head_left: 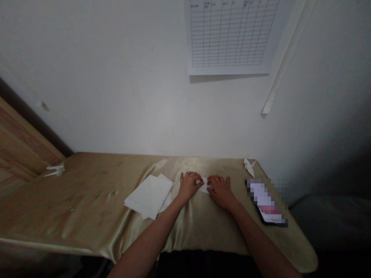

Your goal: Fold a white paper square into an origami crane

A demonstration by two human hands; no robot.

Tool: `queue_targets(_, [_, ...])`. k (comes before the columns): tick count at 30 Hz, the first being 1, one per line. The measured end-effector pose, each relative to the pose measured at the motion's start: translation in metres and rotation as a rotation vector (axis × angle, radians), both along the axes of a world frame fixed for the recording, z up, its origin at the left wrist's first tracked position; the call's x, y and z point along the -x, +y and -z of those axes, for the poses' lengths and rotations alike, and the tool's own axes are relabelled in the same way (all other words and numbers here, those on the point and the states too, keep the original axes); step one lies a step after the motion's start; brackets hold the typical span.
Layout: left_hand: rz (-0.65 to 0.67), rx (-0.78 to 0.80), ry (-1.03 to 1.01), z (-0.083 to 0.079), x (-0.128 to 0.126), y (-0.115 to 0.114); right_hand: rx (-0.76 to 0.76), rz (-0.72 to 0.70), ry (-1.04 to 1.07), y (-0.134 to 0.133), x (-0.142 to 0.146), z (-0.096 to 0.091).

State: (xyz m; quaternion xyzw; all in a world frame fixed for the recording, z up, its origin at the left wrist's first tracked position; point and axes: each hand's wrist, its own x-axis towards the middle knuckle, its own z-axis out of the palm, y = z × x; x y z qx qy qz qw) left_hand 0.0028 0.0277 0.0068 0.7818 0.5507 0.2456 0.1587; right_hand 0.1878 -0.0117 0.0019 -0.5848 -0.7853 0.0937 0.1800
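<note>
From the head view, I see two bare hands meeting over a table draped in a shiny gold satin cloth [87,200]. Between them, on the cloth near the table's middle, lies a small piece of white paper [204,187]. The left hand [191,184] has its fingers curled in, thumb and forefinger at the paper's left edge; the right hand [220,190] bends its fingers to the right edge, its little finger sticking out. Whether either one pinches the paper or only presses it down, I can't tell from here.

Just beside the left forearm there's a loose stack of white sheets [149,195], corners askew. Past the right hand lies a smartphone [266,202], its screen lit and blurred into blocks, and near its top end a folded paper crane [249,166]. Another white folded paper figure [56,170] sits well apart at the far left, near a wooden panel [23,143]. On the pale wall [116,77] hangs a printed grid chart [228,38], beside a slanting white strip [284,65].
</note>
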Motion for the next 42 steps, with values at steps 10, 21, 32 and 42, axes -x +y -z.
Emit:
queue_targets(10, [-0.018, -0.009, 0.021, 0.0015, -0.0016, -0.0003, 0.002, 0.004, 0.008, 0.0014, 0.0004, 0.0024])
queue_targets(21, [-0.023, 0.031, -0.02, 0.0006, -0.0006, 0.002, 0.01, -0.001, 0.008, 0.0007, -0.0009, 0.0004])
queue_targets(32, [-0.037, 0.049, -0.015, -0.0024, -0.0018, 0.0002, 0.044, 0.009, 0.03, 0.0001, -0.0006, -0.0024])
queue_targets(42, [-0.034, 0.016, 0.043, -0.0021, -0.0048, -0.0021, 0.035, 0.008, 0.029, -0.0001, 0.0002, -0.0042])
